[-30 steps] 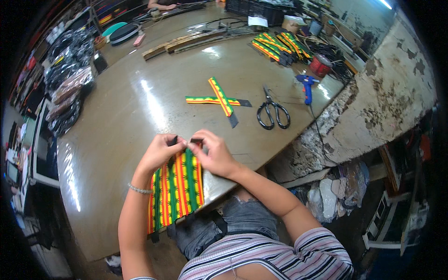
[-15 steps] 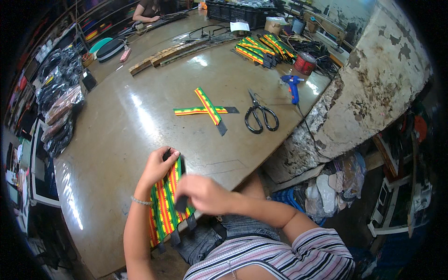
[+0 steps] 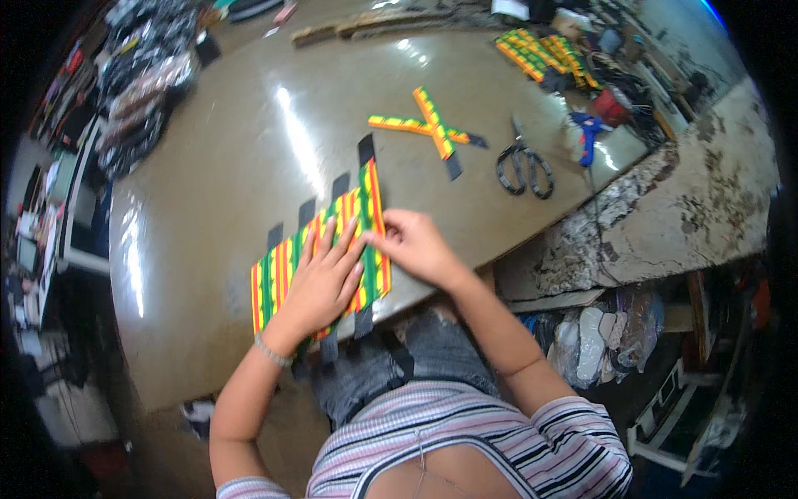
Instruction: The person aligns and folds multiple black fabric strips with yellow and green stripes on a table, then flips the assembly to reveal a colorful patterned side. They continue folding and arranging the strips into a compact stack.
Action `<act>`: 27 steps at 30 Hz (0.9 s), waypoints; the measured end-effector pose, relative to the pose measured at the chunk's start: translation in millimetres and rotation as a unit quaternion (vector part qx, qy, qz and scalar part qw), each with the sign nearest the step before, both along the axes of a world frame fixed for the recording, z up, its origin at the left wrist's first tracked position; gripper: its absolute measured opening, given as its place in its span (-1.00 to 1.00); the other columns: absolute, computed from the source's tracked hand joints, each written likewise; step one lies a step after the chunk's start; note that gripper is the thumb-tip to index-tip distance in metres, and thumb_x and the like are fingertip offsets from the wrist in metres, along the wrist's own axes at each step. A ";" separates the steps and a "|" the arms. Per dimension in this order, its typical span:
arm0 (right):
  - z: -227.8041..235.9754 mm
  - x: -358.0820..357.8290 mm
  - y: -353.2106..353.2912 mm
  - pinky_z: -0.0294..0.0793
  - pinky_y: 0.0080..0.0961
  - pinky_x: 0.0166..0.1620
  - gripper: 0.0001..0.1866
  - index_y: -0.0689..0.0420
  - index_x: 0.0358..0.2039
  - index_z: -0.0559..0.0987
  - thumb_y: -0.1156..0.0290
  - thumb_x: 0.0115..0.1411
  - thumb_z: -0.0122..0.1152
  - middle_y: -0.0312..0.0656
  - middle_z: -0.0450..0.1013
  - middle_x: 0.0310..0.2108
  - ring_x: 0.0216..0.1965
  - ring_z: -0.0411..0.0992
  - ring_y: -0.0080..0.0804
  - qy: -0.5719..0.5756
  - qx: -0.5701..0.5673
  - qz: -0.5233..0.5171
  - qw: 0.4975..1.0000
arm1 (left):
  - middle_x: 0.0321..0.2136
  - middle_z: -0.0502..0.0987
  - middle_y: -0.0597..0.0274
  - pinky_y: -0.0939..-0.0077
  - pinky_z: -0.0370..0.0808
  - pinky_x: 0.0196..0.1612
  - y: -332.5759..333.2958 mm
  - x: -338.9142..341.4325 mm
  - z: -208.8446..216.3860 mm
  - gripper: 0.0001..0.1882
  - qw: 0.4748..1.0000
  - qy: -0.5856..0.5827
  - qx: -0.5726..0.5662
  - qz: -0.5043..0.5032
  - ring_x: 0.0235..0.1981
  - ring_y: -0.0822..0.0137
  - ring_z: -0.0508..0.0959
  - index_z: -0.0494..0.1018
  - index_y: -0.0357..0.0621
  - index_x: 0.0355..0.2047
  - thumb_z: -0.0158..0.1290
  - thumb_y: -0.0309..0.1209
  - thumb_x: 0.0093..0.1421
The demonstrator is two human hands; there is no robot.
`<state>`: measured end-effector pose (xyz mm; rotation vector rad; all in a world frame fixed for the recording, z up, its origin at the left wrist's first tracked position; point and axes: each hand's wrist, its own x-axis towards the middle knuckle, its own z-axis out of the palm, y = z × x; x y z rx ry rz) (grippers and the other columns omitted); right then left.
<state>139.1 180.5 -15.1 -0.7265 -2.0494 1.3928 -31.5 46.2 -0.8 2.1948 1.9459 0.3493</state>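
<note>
Several green, yellow and red patterned strips with black end tabs lie side by side as a panel (image 3: 278,270) at the table's near edge. Flat on top of the panel rests my left hand (image 3: 322,287), its fingers spread. My right hand (image 3: 418,247) has its thumb and fingertips closed on the outermost strip (image 3: 373,200) at the panel's right edge. Some black tabs stick out at the far side; others hang over the table edge near my lap. Farther off, two patterned strips (image 3: 433,123) lie crossed on the table.
To the right lie black-handled scissors (image 3: 524,170) and a blue glue gun (image 3: 588,137) beside a blurred red tin (image 3: 611,108). A pile of patterned strips (image 3: 544,56) sits at the back right. Plastic-wrapped bundles (image 3: 150,91) line the left. A peeling slab (image 3: 673,200) adjoins the right edge.
My left hand has gone from gripping the panel's far edge to lying flat on it. The panel now rests flatter, farther onto the table. My right hand has moved to its right edge.
</note>
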 end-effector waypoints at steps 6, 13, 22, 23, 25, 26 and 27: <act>5.1 3.1 -13.4 0.54 -0.42 -0.34 -0.77 0.28 -0.20 0.62 0.36 0.26 0.35 -0.10 0.56 -0.40 -0.45 0.53 -0.40 -0.033 -0.040 0.039 0.998 | 0.31 0.34 -0.12 -0.11 -0.09 0.49 -3.7 2.1 -9.2 -0.57 0.998 -0.009 0.068 0.015 0.47 -0.11 0.09 0.45 -0.22 0.12 -0.13 -0.18 0.44; 27.9 40.1 -100.8 0.60 -0.25 -0.08 -0.68 0.21 -0.19 0.62 0.65 -0.02 0.34 -0.08 0.60 -0.22 -0.18 0.60 -0.14 0.032 0.349 0.176 0.920 | 0.47 0.12 0.15 -0.08 -0.10 0.50 -4.1 7.8 -5.4 -0.42 0.997 0.024 0.066 0.031 0.49 -0.04 0.07 0.26 0.24 0.41 -0.11 -0.16 0.37; 32.5 64.6 -71.3 0.61 -0.25 0.00 -0.61 0.20 -0.11 0.61 0.56 -0.02 0.31 -0.12 0.57 -0.13 -0.05 0.57 -0.14 0.036 0.281 0.232 0.931 | 0.49 0.04 0.05 -0.13 -0.17 0.50 -4.3 1.8 -1.9 -0.24 0.999 0.024 0.029 0.002 0.51 -0.09 -0.03 0.17 0.14 0.45 -0.04 -0.03 0.25; 31.8 63.8 -70.7 0.60 -0.25 0.01 -0.59 0.20 -0.10 0.60 0.57 -0.04 0.32 -0.12 0.56 -0.12 -0.05 0.56 -0.12 0.009 0.311 0.246 0.918 | 0.50 0.01 0.02 -0.14 -0.20 0.50 -4.5 -2.0 -0.3 -0.21 1.000 0.009 0.014 -0.011 0.52 -0.11 -0.06 0.14 0.13 0.47 -0.03 -0.01 0.24; 30.4 60.1 -72.7 0.58 -0.24 0.04 -0.57 0.20 -0.09 0.59 0.56 -0.06 0.34 -0.10 0.54 -0.12 -0.04 0.55 -0.09 0.009 0.303 0.172 0.937 | 0.52 -0.06 -0.02 -0.15 -0.26 0.50 -4.3 -9.8 2.6 -0.15 0.999 -0.009 -0.018 -0.033 0.53 -0.14 -0.14 0.09 0.10 0.49 -0.01 0.05 0.23; 29.6 58.3 -73.0 0.57 -0.23 0.05 -0.56 0.20 -0.08 0.58 0.56 -0.06 0.34 -0.09 0.53 -0.11 -0.03 0.54 -0.07 0.003 0.294 0.136 0.946 | 0.52 -0.10 -0.04 -0.15 -0.28 0.50 -3.4 -13.6 3.6 -0.12 0.998 -0.010 -0.034 -0.044 0.53 -0.15 -0.18 0.06 0.08 0.50 -0.01 0.08 0.23; 27.8 54.9 -73.4 0.55 -0.23 0.04 -0.54 0.21 -0.05 0.57 0.58 -0.04 0.34 -0.04 0.52 -0.13 -0.05 0.53 -0.04 -0.008 0.295 0.098 0.950 | 0.53 -0.13 -0.05 -0.15 -0.31 0.50 -2.9 -16.6 4.6 -0.09 0.997 -0.015 -0.050 -0.057 0.54 -0.16 -0.22 0.04 0.07 0.51 0.00 0.11 0.23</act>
